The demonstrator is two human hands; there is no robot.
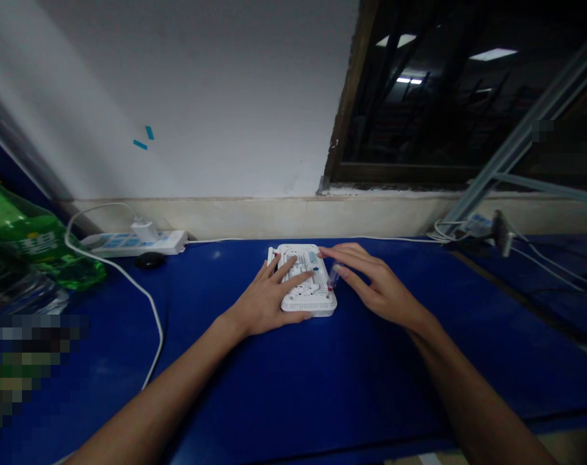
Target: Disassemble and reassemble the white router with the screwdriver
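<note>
A white plastic housing [300, 300] with rows of small holes and raised ribs lies on the blue table. My left hand [264, 300] rests flat over its left side, fingers spread and the thumb along the near edge. From the right, my right hand [380, 284] reaches over with stretched fingers; its index fingertip is at the far right corner of the housing. At the housing's right edge is a small clear, purplish tube-like piece [333, 276] with a reddish lower end. My right thumb tip is at its upper end; whether it presses on it I cannot tell.
A white power strip [172, 243] with a plugged-in charger [144, 230] lies against the wall, a black mouse-like object [149, 260] before it. A white cable [155, 316] loops across the left. Green bottles [41, 245] stand far left. A metal frame [511, 148] and cables are at right.
</note>
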